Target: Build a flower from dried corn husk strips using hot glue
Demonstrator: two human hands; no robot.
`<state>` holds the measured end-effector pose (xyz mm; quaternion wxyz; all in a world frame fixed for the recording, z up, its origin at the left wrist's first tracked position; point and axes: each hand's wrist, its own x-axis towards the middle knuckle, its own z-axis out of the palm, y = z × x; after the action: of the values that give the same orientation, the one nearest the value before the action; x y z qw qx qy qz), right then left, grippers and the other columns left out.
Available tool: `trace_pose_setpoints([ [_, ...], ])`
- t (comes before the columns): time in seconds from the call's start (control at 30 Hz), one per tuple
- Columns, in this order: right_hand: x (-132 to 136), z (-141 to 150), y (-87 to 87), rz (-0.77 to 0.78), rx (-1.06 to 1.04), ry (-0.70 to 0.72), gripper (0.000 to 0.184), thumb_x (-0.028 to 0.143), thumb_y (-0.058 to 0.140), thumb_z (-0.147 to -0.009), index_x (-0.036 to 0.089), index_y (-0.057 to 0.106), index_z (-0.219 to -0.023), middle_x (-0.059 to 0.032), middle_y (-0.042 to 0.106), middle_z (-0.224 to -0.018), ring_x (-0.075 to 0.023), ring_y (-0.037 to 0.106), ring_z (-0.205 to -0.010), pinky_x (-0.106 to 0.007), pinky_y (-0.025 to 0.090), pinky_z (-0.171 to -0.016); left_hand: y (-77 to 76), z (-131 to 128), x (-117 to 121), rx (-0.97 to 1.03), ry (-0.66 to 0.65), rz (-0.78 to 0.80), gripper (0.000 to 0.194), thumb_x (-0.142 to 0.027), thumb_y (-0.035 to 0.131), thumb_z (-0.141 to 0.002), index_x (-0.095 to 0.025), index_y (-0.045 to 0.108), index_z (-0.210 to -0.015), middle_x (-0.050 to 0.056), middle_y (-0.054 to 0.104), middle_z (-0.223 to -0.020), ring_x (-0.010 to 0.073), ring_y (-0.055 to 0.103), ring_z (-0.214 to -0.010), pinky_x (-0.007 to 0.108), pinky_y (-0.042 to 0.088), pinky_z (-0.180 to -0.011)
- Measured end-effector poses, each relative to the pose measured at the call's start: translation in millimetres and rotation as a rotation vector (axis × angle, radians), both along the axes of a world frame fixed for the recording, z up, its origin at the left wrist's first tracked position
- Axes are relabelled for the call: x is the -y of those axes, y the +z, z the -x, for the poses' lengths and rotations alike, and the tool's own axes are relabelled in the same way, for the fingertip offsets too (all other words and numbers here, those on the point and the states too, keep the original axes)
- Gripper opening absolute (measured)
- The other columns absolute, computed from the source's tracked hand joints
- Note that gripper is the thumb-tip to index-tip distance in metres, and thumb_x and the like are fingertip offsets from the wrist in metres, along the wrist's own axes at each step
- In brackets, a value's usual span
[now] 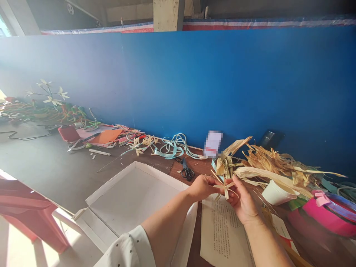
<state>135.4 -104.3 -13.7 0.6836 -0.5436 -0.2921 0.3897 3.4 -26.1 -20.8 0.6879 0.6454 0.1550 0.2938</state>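
Between both hands is a small pale corn husk flower with narrow petals spread out like a star. My left hand pinches it from the left side, near a thin strip pointing up and left. On the other side, the fingers of my right hand are closed around its edge; some fingertips are hidden behind the petals. Just beyond the hands lies a bundle of dried corn husks. Under them is a printed sheet. Black-handled scissors rest on the table to the left of the husks.
A white box lid lies left of my arms. Rightward are a husk pile, a tilted paper cup and a pink bag. Light-blue cord and finished husk flowers sit near the blue partition. A pink stool stands left.
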Motion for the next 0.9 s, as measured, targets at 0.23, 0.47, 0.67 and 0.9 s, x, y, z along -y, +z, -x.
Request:
trace_pose_setpoints([
  [0.23,2,-4,-3.5,0.076,-0.156,0.109,0.025,0.041,0.075,-0.066,0.021,0.068,-0.08,0.0009,0.063,-0.072,-0.0085,0.052,-0.055,-0.02,0.041,-0.047,-1.3,0,-1,-0.041,-0.064,-0.066,0.046,-0.051,0.074,-0.057,-0.012,0.074,-0.083,0.006,0.068,-0.081,0.0132,0.055,-0.072,0.025,0.043,-0.074],
  [0.47,1,-3,-5.5,0.079,-0.104,0.126,0.022,0.034,0.078,-0.063,0.021,0.064,-0.071,0.0038,0.058,-0.063,-0.0069,0.051,-0.052,-0.019,0.038,-0.046,-2.6,-2,-1,-0.025,-0.091,-0.106,0.043,-0.048,0.073,-0.061,-0.013,0.074,-0.087,0.007,0.069,-0.084,0.0146,0.057,-0.075,0.024,0.044,-0.072],
  [0.67,1,-6,-9.5,0.061,-0.061,0.136,0.02,0.035,0.078,-0.063,0.022,0.066,-0.072,0.0035,0.058,-0.062,-0.0077,0.05,-0.05,-0.021,0.038,-0.046,-7.3,-4,-3,0.041,-0.123,-0.108,0.041,-0.046,0.072,-0.064,-0.013,0.074,-0.087,0.008,0.069,-0.087,0.0162,0.059,-0.08,0.024,0.045,-0.073],
  [0.9,2,-7,-11.7,0.048,-0.067,0.146,0.022,0.038,0.077,-0.064,0.023,0.069,-0.077,0.0021,0.061,-0.068,-0.0089,0.051,-0.052,-0.022,0.038,-0.046,-2.7,-2,0,0.05,-0.108,-0.088,0.038,-0.044,0.073,-0.063,-0.013,0.074,-0.084,0.007,0.069,-0.083,0.0144,0.057,-0.076,0.024,0.043,-0.074],
])
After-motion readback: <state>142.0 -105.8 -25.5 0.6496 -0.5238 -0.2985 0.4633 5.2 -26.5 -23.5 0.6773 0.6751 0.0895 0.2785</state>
